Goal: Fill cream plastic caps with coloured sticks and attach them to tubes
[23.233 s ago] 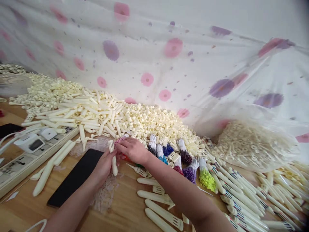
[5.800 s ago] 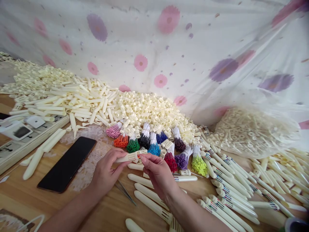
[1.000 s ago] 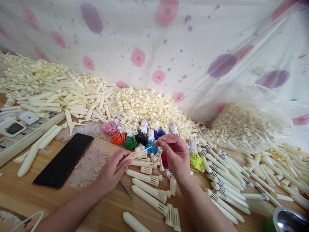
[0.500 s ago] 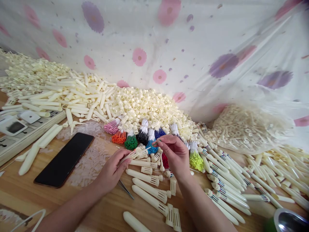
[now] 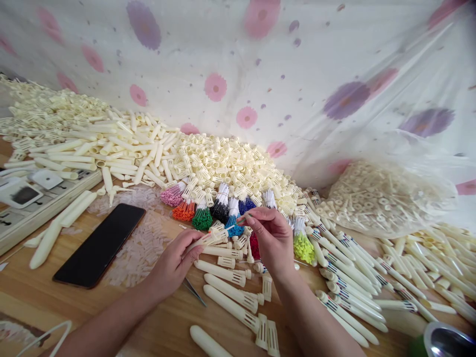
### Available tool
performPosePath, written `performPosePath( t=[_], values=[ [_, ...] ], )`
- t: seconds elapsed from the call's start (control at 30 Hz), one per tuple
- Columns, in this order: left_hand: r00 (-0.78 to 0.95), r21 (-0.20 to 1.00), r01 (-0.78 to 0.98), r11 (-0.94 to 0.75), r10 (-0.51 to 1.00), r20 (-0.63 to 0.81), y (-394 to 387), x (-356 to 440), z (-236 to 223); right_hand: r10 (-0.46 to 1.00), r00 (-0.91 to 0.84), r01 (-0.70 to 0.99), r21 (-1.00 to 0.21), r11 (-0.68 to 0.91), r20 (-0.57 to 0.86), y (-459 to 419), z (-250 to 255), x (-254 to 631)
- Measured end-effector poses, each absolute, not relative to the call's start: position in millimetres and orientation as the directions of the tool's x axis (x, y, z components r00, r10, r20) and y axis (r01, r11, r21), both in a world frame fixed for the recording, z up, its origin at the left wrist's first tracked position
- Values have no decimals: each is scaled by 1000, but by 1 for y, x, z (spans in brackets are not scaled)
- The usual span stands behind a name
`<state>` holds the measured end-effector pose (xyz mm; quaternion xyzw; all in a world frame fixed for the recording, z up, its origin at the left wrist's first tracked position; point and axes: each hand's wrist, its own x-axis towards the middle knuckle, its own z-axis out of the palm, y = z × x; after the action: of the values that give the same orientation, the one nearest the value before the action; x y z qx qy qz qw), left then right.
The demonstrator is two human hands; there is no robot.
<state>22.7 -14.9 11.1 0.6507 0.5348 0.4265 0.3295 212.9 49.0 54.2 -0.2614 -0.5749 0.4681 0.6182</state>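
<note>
Cream slotted tube [image 5: 214,236] in left hand [image 5: 169,263], white stick [image 5: 230,227] in right hand [image 5: 271,243], both hands pinching, dark-screened phone [image 5: 100,245]

"What's behind the bench [image 5: 163,322]?"

"A pale plastic sheet [image 5: 226,44], printed with pink and purple flowers, spread across the back, with slanting creases toward the right."

"And the bench itself?"

"Brown wood, grain showing. The light is soft, with a shine on the creases."
</note>
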Motion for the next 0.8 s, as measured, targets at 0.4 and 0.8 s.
performPosePath(
  t=[0.4, 0.8],
  values=[
    [81, 872, 419, -252, 967, 241, -15, 22, 7, 872, -112, -264, -861, 435, 476, 48, 55, 213],
    [52, 879, 413, -240, 969, 240, -16, 21, 8, 911, -75, -275, -887, 372, 405, 45, 45, 205]
  ],
)
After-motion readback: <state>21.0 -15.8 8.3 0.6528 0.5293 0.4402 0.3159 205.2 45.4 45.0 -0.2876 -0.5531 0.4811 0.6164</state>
